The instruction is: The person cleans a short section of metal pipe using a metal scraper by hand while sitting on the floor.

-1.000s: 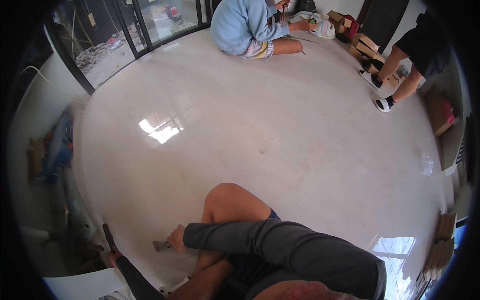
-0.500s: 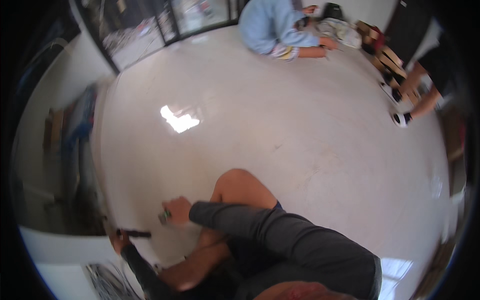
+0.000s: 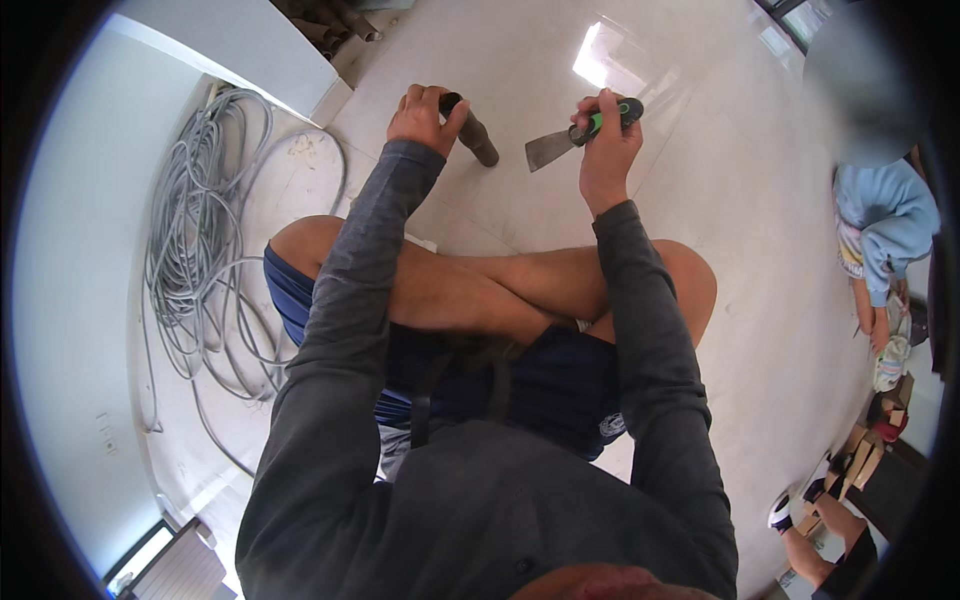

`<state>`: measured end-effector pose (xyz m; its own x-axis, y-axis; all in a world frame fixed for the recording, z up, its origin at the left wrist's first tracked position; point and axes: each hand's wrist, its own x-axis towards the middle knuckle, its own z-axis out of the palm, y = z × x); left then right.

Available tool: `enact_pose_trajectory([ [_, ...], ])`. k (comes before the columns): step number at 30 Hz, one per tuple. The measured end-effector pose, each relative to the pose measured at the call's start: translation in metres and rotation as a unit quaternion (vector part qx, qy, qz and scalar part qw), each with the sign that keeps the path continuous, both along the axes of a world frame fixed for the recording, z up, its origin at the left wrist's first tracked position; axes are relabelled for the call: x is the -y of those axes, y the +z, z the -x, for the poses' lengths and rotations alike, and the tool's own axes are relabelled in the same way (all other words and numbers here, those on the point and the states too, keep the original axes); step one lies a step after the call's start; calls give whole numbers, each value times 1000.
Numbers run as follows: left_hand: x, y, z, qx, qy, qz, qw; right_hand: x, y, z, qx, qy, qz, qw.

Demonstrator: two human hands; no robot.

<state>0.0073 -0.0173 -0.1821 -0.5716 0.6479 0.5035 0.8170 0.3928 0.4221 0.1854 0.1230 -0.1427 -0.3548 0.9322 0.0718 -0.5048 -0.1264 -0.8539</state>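
Observation:
My left hand (image 3: 422, 120) is wrapped round the upper end of a dark brown tube (image 3: 482, 148), which slants down to the right. Its lower end is free, and my fingers hide part of its top. In my right hand (image 3: 608, 152) is a putty knife (image 3: 552, 150) with a black and green handle. Its flat, dull metal blade points left towards the tube, with a gap between the two. Both hands are held out beyond my crossed legs (image 3: 510, 285), over the pale floor.
Grey cable (image 3: 195, 225) lies in a loose heap on the left beside a white wall (image 3: 75, 250). Several brown tubes (image 3: 340, 18) lie at the far left. On the right a person in light blue (image 3: 885, 215) sits near boxes; another person's legs (image 3: 825, 540) show below.
The view has swung left and down, bringing the cable heap and my lap into sight. My left hand has come back from the left side with the tube; the putty knife stays in my right.

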Motion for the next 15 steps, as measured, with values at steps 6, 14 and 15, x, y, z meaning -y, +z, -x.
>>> enact_pose_trajectory([
  [6,-24,-7,-4,92,-78,33,992,-4,25,24,-103,66,36,992],
  [14,-30,-4,-17,186,-150,46,970,4,10,33,-93,26,53,994],
  [15,-30,1,-20,206,-150,55,965,6,18,32,-95,15,50,994],
])
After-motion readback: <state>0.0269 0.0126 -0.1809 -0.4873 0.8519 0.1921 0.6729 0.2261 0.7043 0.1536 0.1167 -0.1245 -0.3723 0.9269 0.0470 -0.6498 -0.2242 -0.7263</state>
